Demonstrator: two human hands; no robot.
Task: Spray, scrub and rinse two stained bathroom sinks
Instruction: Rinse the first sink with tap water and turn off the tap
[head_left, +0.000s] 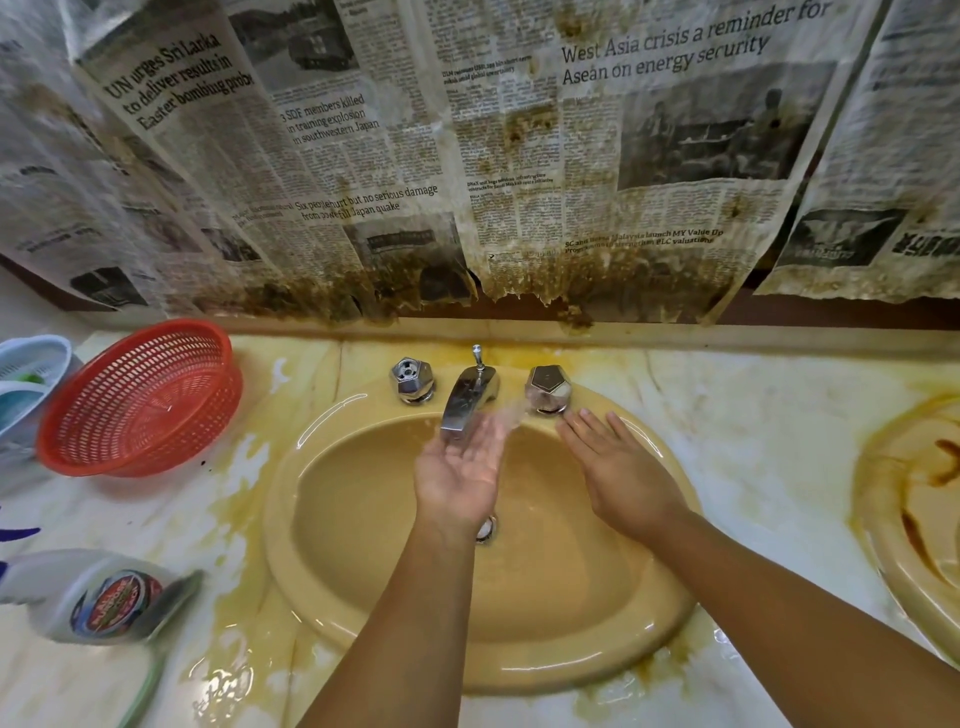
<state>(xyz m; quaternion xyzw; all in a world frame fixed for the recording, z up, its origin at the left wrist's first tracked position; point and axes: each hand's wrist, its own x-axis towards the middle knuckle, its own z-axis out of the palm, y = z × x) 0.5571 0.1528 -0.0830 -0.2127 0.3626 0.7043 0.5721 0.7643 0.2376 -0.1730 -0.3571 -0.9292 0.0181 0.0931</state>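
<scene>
A mustard-yellow oval sink (291, 499) is seen from above, set into a pale marbled tabletop (753, 415) that is wet and streaked with yellow-brown stains around the rim. Two bare hands are held over the bowl.

The left hand (460, 470) is turned palm up just under the chrome spout (465, 402), with the fingers straight and close together; nothing is gripped. Blurred water (511, 413) is seen splashing off its fingertips.

The right hand (621, 473) is held palm down over the right side of the bowl, fingers straight and slightly spread, empty. Its fingertips are placed just beside the right tap handle (548, 389); whether they touch it cannot be told. A matching left tap handle (412, 379) is set on the other side of the spout. The metal drain (487, 527) is partly hidden behind the left wrist.

A second sink (904, 519), of the same yellow, is cut off at the right edge; dark brown streaks are seen inside it.

On the tabletop to the left, a red plastic basket (140, 400) is tilted against pale baskets (31, 364). A white spray bottle (98, 597) with a coloured label is lying on its side at the lower left, blurred.

The wall behind is covered with sheets of newspaper (467, 130), stained brown and torn along the lower edge.
</scene>
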